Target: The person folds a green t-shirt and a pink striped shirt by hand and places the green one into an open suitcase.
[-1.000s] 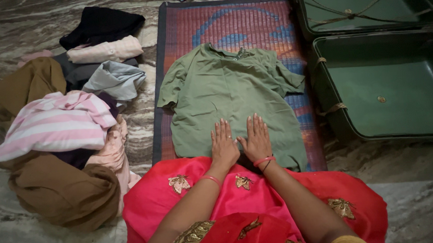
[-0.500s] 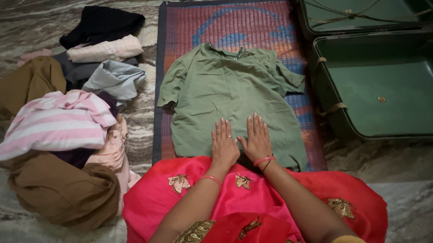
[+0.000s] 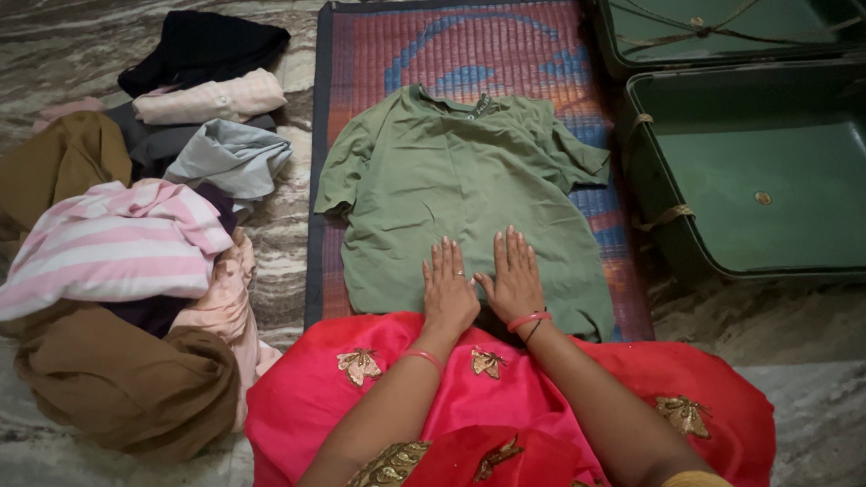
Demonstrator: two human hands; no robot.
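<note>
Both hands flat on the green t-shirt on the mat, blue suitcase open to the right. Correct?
Not quite: the suitcase is green, not blue, as the head view shows. The rest holds: the left hand and right hand lie flat on the green t-shirt on the mat, suitcase open to the right.

Grey marbled stone floor; woven mat; dim light

So the shirt lies flat on the mat in the middle of the frame, both hands resting on its lower edge. Clothes pile sits on the floor at left, and the open suitcase is at right, just beside the mat.
</note>
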